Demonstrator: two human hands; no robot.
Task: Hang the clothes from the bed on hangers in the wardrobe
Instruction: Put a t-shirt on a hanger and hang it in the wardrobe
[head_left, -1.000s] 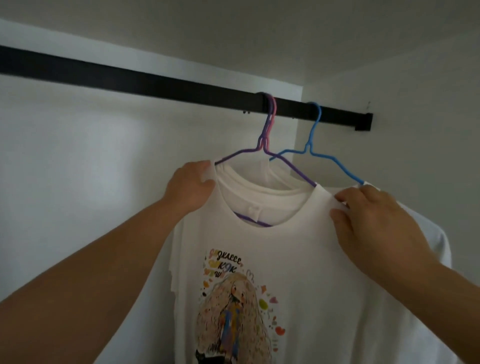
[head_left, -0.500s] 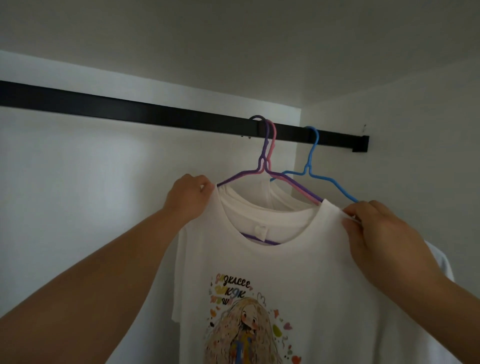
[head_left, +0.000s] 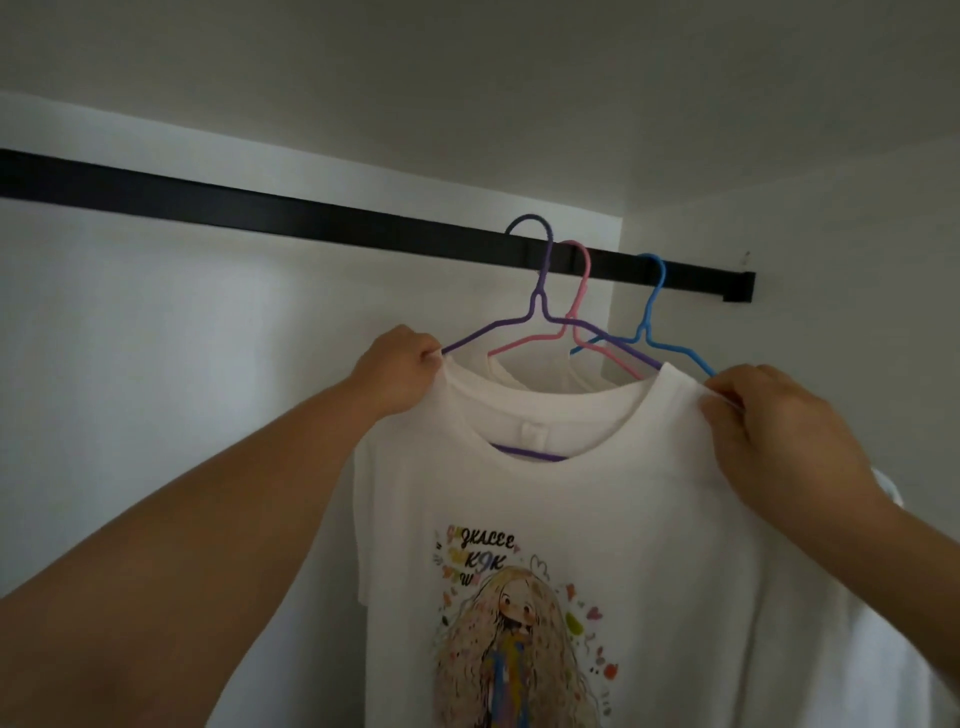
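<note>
A soft, light white cotton T-shirt with a printed cartoon girl (head_left: 597, 499) is draped on a thin purple wire hanger (head_left: 540, 306) at the black wardrobe rail (head_left: 311, 215); each shoulder seam is pinched by curled fingers of the left hand (head_left: 402, 371) and right hand (head_left: 779, 431), judged the best hold, since limp fabric may slide off

The T-shirt (head_left: 649, 493) is white, printed in front with a long-haired blonde cartoon girl, multicoloured lettering above her and small coloured hearts and dots around. Its hanger (head_left: 535, 306) is purple; the next hanger (head_left: 579, 291) is pink, the third (head_left: 652, 306) blue. The rail (head_left: 260, 213) is black, the wardrobe wall (head_left: 156, 389) white.
</note>
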